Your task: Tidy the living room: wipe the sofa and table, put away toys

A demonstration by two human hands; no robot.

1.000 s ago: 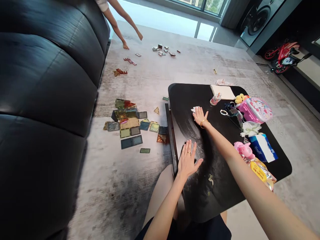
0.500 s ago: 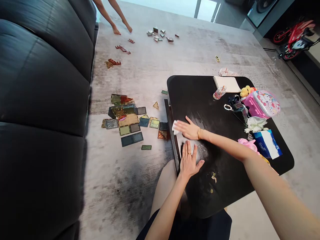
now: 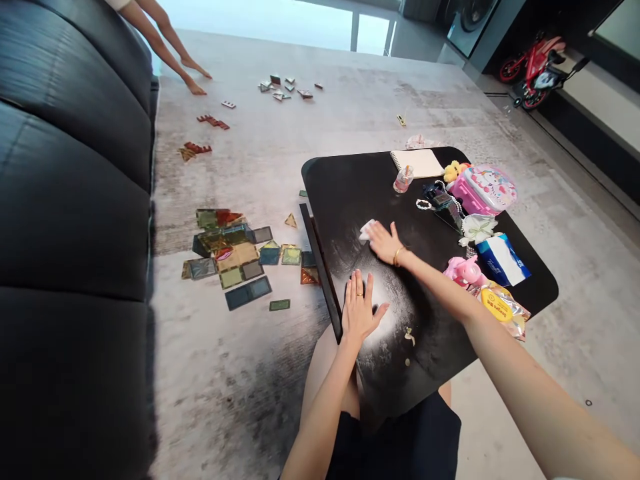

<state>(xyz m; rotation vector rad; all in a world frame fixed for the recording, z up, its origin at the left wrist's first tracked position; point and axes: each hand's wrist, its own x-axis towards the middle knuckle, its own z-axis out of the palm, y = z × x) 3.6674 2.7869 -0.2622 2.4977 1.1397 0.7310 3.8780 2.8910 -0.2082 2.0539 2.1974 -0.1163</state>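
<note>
My right hand (image 3: pixel 385 244) presses a crumpled white wet wipe (image 3: pixel 367 230) onto the black tabletop (image 3: pixel 345 190), with the wipe showing beyond the fingertips. Damp streaks mark the surface around it. Closer to me, my left hand (image 3: pixel 358 312) lies flat by the table's left edge, fingers stretched out and holding nothing. A few small crumbs (image 3: pixel 409 336) lie on the table to the right of my left hand.
Along the table's right side are a spiral notebook (image 3: pixel 417 163), a cup (image 3: pixel 403 179), a pink case (image 3: pixel 484 189), a tissue pack (image 3: pixel 503 259), a pink toy (image 3: pixel 464 271) and a snack bag (image 3: pixel 501 310). Magnetic tiles (image 3: pixel 240 257) cover the floor at left, beside a black sofa (image 3: pixel 75 200). Another person's legs (image 3: pixel 167 43) show behind.
My right hand has slid the wipe away from the table's left edge, toward the middle. My left hand stays flat near the edge. The whole view has shifted a little.
</note>
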